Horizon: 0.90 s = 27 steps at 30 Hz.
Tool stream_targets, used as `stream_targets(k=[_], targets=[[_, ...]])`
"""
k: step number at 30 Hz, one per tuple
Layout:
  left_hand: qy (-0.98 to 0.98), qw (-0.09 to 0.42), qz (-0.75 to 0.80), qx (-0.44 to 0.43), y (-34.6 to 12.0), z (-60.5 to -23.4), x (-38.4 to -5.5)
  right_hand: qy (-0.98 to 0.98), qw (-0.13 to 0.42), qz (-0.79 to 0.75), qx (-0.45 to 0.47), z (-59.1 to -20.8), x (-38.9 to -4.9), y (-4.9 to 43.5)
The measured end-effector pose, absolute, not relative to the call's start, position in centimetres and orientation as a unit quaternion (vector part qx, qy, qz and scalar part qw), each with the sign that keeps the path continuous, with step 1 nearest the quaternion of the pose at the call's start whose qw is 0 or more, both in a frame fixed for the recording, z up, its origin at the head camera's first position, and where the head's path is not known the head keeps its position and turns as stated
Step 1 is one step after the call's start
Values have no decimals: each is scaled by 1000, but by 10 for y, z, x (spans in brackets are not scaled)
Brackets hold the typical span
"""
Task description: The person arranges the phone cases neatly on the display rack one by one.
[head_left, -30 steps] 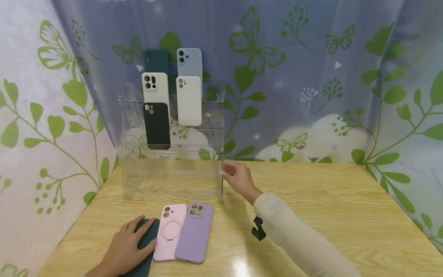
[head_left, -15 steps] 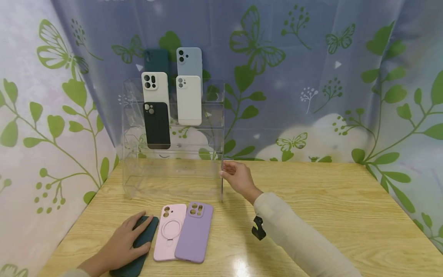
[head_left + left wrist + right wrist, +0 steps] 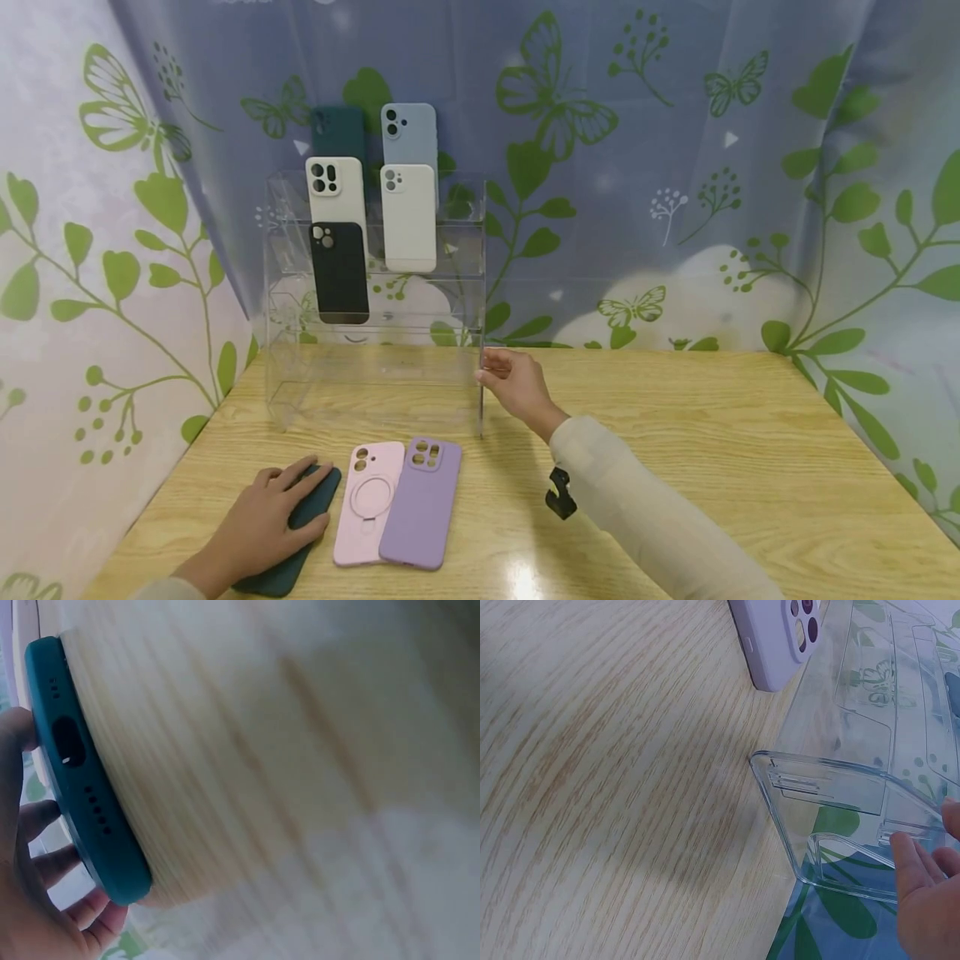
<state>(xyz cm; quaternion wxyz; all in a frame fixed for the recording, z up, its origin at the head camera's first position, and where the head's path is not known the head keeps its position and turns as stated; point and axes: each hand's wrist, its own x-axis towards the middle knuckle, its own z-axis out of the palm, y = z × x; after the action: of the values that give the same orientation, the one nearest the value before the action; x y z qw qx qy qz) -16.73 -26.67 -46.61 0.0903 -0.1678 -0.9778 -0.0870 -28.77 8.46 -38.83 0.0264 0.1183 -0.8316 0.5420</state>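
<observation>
In the head view, my left hand (image 3: 258, 521) lies over a dark teal phone case (image 3: 315, 496) at the front left. Its thumb is at the right edge and its other fingers reach over the far and left sides; the left wrist view shows the end of this case (image 3: 90, 780) with fingers round it. My right hand (image 3: 521, 387) pinches the right side panel of a clear acrylic display stand (image 3: 390, 400), also seen in the right wrist view (image 3: 817, 877). A pink case (image 3: 363, 504) with a ring lies partly under a purple case (image 3: 423, 504).
Upright on the stand's tiers are a black case (image 3: 340, 279), two white cases (image 3: 408, 225), a light blue case (image 3: 416, 137) and a dark green case (image 3: 341, 129). The stand and loose cases rest on a wooden table (image 3: 697, 467). Patterned cloth (image 3: 622, 208) surrounds the table.
My left hand and the dark teal case have shifted left, away from the pink case, and the case has turned slightly. The right hand and the stand look unmoved.
</observation>
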Motion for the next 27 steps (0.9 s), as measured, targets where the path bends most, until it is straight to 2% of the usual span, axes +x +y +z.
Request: stream_targets(k=[6, 13, 27], targets=[[-977, 122, -98, -148, -260, -465, -169, -834, 33, 538, 120, -389, -289, 85], [-975, 115, -151, -115, -255, -458, -170, -835, 33, 536, 118, -390, -289, 84], [-941, 196, -238, -141, -235, -402, -186, -836, 36, 534, 123, -389, -288, 84]])
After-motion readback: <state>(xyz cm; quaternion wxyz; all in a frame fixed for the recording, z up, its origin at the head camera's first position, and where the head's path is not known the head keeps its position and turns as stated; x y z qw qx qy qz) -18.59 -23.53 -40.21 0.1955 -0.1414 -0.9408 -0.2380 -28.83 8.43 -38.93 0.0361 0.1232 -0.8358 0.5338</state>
